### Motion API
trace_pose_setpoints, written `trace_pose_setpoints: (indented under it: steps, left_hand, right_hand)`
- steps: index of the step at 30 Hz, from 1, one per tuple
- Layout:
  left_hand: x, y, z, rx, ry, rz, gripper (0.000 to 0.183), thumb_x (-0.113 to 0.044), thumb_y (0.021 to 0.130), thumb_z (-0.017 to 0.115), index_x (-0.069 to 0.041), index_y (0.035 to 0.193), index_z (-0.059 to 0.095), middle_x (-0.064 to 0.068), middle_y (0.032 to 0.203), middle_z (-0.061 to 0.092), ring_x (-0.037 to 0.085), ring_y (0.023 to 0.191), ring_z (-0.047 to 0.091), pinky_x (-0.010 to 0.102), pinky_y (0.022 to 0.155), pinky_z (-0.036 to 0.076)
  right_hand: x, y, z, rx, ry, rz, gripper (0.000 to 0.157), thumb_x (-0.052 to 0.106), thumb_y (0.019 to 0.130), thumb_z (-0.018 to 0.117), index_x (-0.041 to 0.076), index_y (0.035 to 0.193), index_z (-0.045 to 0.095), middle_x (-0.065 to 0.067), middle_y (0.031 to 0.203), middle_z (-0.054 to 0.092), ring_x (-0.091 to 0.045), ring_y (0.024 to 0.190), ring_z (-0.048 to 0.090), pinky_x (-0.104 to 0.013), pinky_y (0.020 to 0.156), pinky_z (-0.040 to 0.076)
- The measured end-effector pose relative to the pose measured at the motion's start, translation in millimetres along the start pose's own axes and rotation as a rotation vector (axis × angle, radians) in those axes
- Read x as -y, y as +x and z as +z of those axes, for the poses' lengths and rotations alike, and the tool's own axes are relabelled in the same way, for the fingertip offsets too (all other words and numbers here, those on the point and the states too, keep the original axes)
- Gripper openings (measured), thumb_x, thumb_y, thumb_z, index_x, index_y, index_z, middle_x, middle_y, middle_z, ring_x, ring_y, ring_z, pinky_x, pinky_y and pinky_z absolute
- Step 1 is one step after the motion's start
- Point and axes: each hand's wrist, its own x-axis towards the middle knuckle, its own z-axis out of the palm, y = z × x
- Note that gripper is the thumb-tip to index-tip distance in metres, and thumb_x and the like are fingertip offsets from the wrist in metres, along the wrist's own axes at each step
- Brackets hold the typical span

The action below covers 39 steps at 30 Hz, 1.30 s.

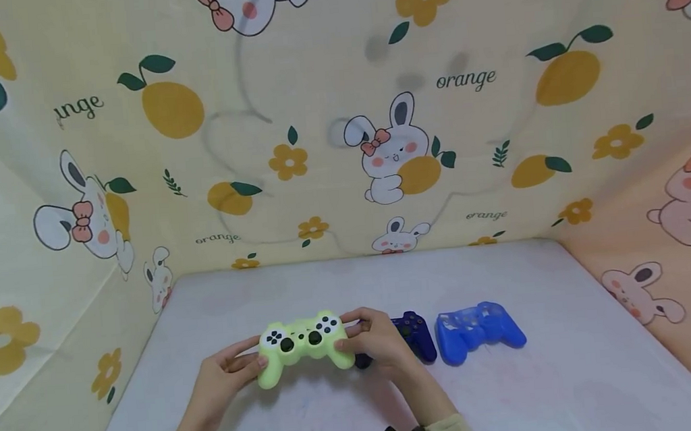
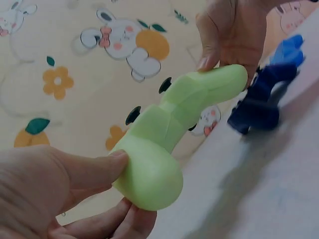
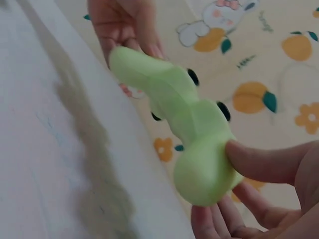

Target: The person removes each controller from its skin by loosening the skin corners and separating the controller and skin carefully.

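- Rabbit-printed backdrop rose behind a flat, pale desk.
- Left hand and right hand pinched a smooth, round-gripped lime controller above it.
- Dark-blue controller and glossy blue controller lay rightward.

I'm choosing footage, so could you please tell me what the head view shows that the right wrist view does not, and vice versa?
Only the head view: the dark blue controller, the bright blue controller, and the buttons of the pale green controller.

Only the right wrist view: a small dark part opposite that controller's thumbsticks.

Both: the left hand and right hand holding it, the white table, the patterned cloth.
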Motion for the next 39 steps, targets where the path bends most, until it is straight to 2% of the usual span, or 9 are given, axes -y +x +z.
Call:
trace_pose_setpoints:
  steps: [7, 13, 21, 27, 32, 39]
  left_hand:
    - [-0.2, -23.2, 28.5, -0.042, 0.000, -0.009, 0.049, -0.011, 0.079, 0.083, -0.006, 0.126, 0.066, 0.014, 0.103, 0.072, 0.022, 0.095, 0.069, 0.028, 0.079, 0.052]
    - [2.0, -34.7, 54.7, -0.010, -0.002, 0.013, 0.050, -0.014, 0.079, 0.084, -0.006, 0.126, 0.066, 0.014, 0.103, 0.072, 0.023, 0.097, 0.068, 0.028, 0.080, 0.051]
    - [14.1, -34.8, 90.8, 0.106, -0.052, 0.084, 0.054, -0.012, 0.083, 0.081, 0.002, 0.130, 0.060, 0.019, 0.108, 0.069, 0.025, 0.097, 0.069, 0.027, 0.079, 0.054]
    - [20.4, -33.0, 112.6, 0.165, -0.031, 0.127, 0.051, -0.012, 0.083, 0.079, 0.004, 0.128, 0.061, 0.018, 0.103, 0.071, 0.023, 0.093, 0.069, 0.024, 0.079, 0.053]
    - [26.9, -34.2, 126.9, 0.213, -0.042, 0.084, 0.050, -0.010, 0.083, 0.079, 0.004, 0.127, 0.061, 0.016, 0.101, 0.071, 0.022, 0.092, 0.069, 0.023, 0.079, 0.053]
    - [35.9, -35.7, 137.9, 0.224, -0.056, 0.036, 0.050, -0.007, 0.082, 0.079, 0.004, 0.127, 0.062, 0.015, 0.099, 0.071, 0.024, 0.091, 0.069, 0.029, 0.077, 0.055]
  right_hand:
    - [-3, -18, -27.9, 0.095, -0.003, 0.022, 0.052, -0.006, 0.073, 0.079, -0.008, 0.119, 0.057, -0.017, 0.094, 0.069, -0.023, 0.084, 0.067, -0.034, 0.074, 0.055]
    - [-9, -33, -54.3, 0.111, -0.017, 0.036, 0.056, -0.004, 0.073, 0.079, -0.009, 0.123, 0.054, -0.017, 0.095, 0.068, -0.024, 0.085, 0.066, -0.034, 0.075, 0.054]
    - [-17, -51, -91.6, 0.157, 0.026, 0.069, 0.062, -0.003, 0.076, 0.077, -0.011, 0.131, 0.049, -0.017, 0.099, 0.066, -0.026, 0.091, 0.064, -0.035, 0.079, 0.053]
    - [-25, -64, -114.3, 0.170, 0.018, 0.081, 0.067, -0.002, 0.079, 0.075, -0.013, 0.136, 0.043, -0.019, 0.101, 0.066, -0.027, 0.093, 0.064, -0.035, 0.083, 0.051]
    - [-32, -72, -130.0, 0.187, -0.013, 0.103, 0.063, 0.001, 0.082, 0.073, -0.013, 0.136, 0.042, -0.018, 0.102, 0.066, -0.026, 0.093, 0.063, -0.037, 0.080, 0.052]
    - [-41, -75, -143.1, 0.207, -0.021, 0.141, 0.064, 0.003, 0.084, 0.073, -0.014, 0.137, 0.041, -0.016, 0.101, 0.065, -0.025, 0.090, 0.063, -0.036, 0.074, 0.053]
